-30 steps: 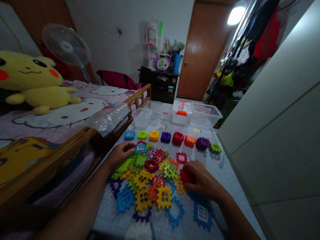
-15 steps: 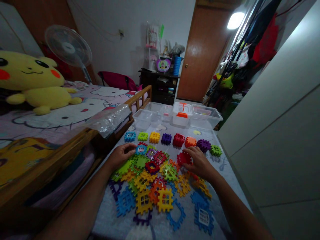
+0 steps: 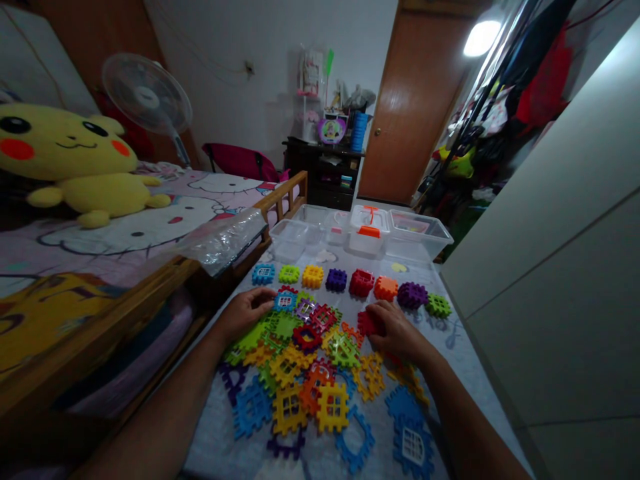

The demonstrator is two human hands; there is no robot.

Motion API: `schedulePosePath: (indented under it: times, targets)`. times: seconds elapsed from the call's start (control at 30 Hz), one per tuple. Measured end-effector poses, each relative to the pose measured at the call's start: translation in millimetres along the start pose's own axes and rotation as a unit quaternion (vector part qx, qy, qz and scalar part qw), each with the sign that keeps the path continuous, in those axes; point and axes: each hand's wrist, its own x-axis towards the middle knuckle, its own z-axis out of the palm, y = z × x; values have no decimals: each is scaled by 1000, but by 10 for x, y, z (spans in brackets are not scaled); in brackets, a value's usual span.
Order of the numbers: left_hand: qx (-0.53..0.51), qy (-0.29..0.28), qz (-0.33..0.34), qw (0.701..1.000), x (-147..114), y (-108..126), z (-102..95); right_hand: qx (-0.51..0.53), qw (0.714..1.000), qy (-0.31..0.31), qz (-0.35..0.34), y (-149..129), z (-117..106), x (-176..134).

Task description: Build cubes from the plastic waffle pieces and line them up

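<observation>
Bed [image 3: 115, 230] along the left, its wooden rail beside the worktop [image 3: 420, 270]. Worktop is cloth-covered; clear bins [image 3: 369, 247] line its far end. Before them, a row [image 3: 313, 276] of toothed plastic pieces, many in stacks, roughly one colour to each place; green occurs twice. Nearer, a mixed-colour pile [image 3: 307, 393] lies in loose, overlapping layers.

Left hand [image 3: 246, 312]: at the far left edge of the pile, fingers half curled, tips at the blue tile [image 3: 285, 301]. Touching or pinching: cannot tell. Right hand [image 3: 397, 331]: fingers bent and closed on the red piece [image 3: 367, 323].

Red piece sits off the far right of the pile, between it and the row, short of the red stack [image 3: 361, 283]. Raised or resting on the cloth: cannot tell.

Possible faults (judgement): stacks stand close together, so a low or wide reach could knock the orange stack [image 3: 386, 288] askew. A grip at one side only might let the red piece slip or turn. The right forearm, passing low over loose tiles, could drag them.

Appearance: red piece is plain deep red, evenly coloured where visible. Fingers hide much of it; one tile or several together, not resolvable. Edge teeth too blurred to count.
</observation>
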Motion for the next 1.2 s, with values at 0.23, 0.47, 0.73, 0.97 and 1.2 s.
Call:
schedulePosePath:
  times: [0.23,0.47,0.73,0.97,1.2]
  targets:
    - [10,2,0,1000,5,-33,-8,13,1000,-7,-7,-40,-26,22]
    - [13,-4,-6,1000,7,-26,-1,12,1000,-16,16,-31,-30,27]
    - [8,-17,-7,1000,23,-80,-14,-15,999,32,12,-36,14,-4]
    - [-18,-13,4,1000,20,-72,-15,-23,989,143,-3,-25,-311,161]
    - [1,-21,13,1000,27,-92,-25,-111,984,121,63,-28,-522,791]
